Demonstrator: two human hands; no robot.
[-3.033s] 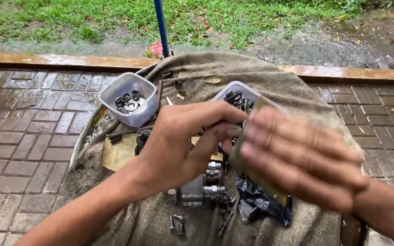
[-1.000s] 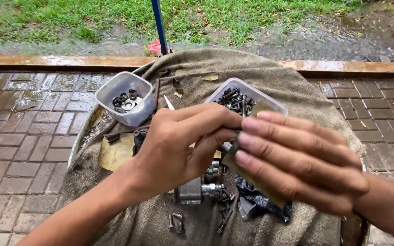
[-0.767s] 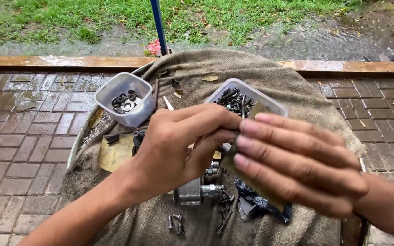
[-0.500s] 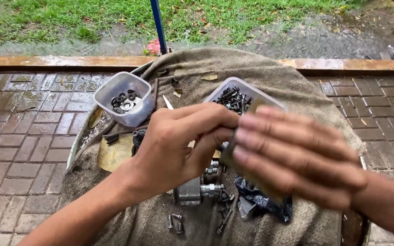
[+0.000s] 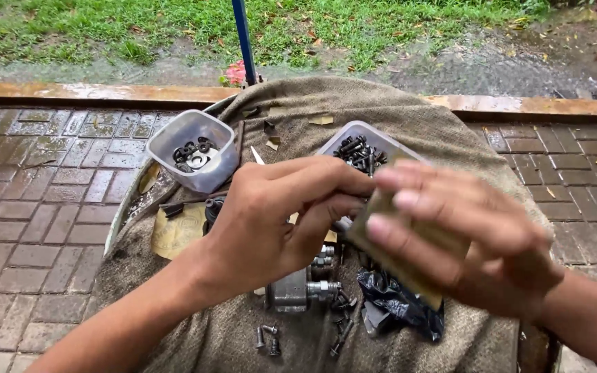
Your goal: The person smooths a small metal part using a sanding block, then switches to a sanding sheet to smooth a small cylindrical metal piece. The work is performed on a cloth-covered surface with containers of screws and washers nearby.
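Observation:
My left hand [image 5: 278,221] is over the middle of the cloth-covered table, its fingers curled and pinched on something small that stays hidden behind the fingers. My right hand [image 5: 471,242] is close against it from the right, holding a folded brown abrasive sheet [image 5: 409,273] pressed at the left fingertips. The right hand is blurred. Just below the hands lie a grey metal fitting [image 5: 291,290], a crumpled black plastic bag [image 5: 399,307] and a few loose screws [image 5: 267,338].
A clear tub of washers [image 5: 191,159] stands at the back left of the burlap cloth [image 5: 298,103], and a clear tub of dark bolts [image 5: 364,148] at the back middle. A blue pole [image 5: 243,38] rises behind. Brick paving [image 5: 29,207] surrounds the table.
My right hand has shifted slightly left and down with the brown sheet against the left fingertips, and is now blurred. The left hand has hardly moved.

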